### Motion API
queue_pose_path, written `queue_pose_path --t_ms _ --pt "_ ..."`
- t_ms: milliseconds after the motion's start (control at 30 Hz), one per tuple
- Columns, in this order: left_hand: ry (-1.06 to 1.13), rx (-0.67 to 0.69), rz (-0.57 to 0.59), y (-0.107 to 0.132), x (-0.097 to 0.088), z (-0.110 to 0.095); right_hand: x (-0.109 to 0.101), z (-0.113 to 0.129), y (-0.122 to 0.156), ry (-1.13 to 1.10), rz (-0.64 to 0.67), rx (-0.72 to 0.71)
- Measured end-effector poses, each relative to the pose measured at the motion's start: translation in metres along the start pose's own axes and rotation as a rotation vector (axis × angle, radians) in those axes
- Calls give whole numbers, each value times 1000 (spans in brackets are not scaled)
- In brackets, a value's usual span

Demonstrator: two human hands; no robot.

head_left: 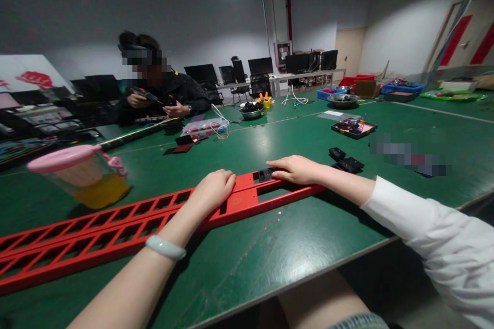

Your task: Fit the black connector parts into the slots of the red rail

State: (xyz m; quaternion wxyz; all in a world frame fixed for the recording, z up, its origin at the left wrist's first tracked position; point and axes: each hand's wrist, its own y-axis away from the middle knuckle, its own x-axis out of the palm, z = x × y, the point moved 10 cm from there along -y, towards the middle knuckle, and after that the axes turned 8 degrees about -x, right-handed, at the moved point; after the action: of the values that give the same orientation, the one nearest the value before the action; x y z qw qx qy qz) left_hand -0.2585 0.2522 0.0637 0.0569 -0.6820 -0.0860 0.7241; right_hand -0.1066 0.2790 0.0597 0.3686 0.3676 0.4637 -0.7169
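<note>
At centre, right hand (pixel 299 168) grasps one black module (pixel 265 175) in red rail (pixel 241 201), left hand (pixel 216 186) curled, grip unclear, loose modules (pixel 349 165) unfitted centre-right

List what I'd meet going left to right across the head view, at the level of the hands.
Clear round pink-lidded jug → bare left hand → small black rectangular block → bare right hand → cluster of loose black rectangular blocks.

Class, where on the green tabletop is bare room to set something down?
Bare: the green tabletop between the red frame and the near edge; also between that frame and the left metal bowl. Crowded: around the right hand, the frame beneath, loose black blocks beyond.
</note>
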Motion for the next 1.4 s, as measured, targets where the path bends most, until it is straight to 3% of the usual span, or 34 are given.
queue_pose_path --t_ms 200,367,500,600,800,1400 --pt "12 14 -9 1 2 1 -27 -21 10 53 43 28" --pt "3 23 -11 4 0 -1 -63 -94 53 12 159 299" --pt "1 18 -9 5 -1 -2 -70 -131 92 -211 231 443" --pt "5 6 -6 5 -1 -1 -72 -140 109 -318 241 466" --pt "6 29 -15 5 -2 -3 -65 -155 125 -302 312 516" --pt "25 7 3 5 -2 -3 -56 -166 117 -301 253 547"
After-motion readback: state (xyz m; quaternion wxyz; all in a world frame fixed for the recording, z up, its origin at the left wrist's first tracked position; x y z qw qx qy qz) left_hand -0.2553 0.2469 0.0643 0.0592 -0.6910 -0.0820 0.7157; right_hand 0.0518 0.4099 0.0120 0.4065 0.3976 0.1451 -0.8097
